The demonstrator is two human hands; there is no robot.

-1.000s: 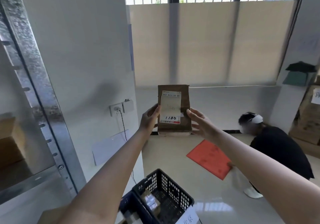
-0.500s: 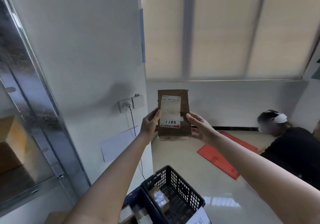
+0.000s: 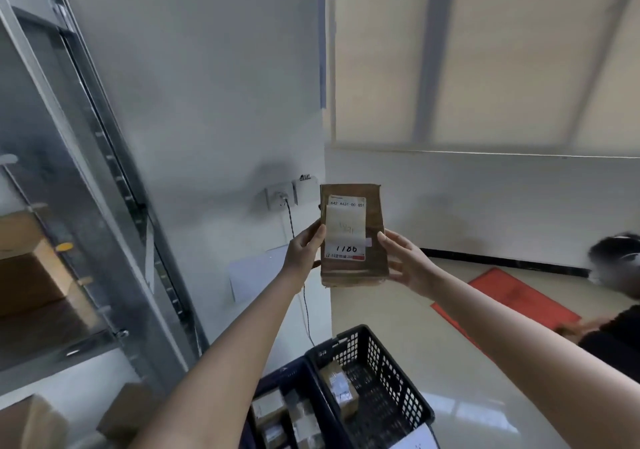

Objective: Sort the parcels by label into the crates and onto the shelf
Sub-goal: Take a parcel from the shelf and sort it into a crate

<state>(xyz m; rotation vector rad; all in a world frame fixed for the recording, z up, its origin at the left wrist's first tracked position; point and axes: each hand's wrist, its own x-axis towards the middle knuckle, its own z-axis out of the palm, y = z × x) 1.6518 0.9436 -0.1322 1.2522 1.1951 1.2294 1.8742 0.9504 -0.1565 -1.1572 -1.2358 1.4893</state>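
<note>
I hold a brown cardboard parcel (image 3: 375,240) upright at arm's length, its white label reading "1186" facing me. My left hand (image 3: 304,249) grips its left edge, thumb on the label side. My right hand (image 3: 405,261) holds the right edge with fingers spread along it. Below, a black plastic crate (image 3: 388,355) holds a small parcel, and a dark blue crate (image 3: 277,379) beside it holds several small boxes. A metal shelf (image 3: 114,206) stands at the left with a cardboard box (image 3: 27,275) on it.
A white wall with a socket (image 3: 280,194) and a hanging cable lies behind the parcel. A person in black (image 3: 616,310) crouches at the right by a red mat (image 3: 512,296). Brown boxes (image 3: 124,410) sit at the bottom left. A paper tag (image 3: 415,440) hangs on the black crate.
The view has swung left and downward, so the shelf fills more of the left and the person slid to the right edge. Both hands keep hold of the parcel.
</note>
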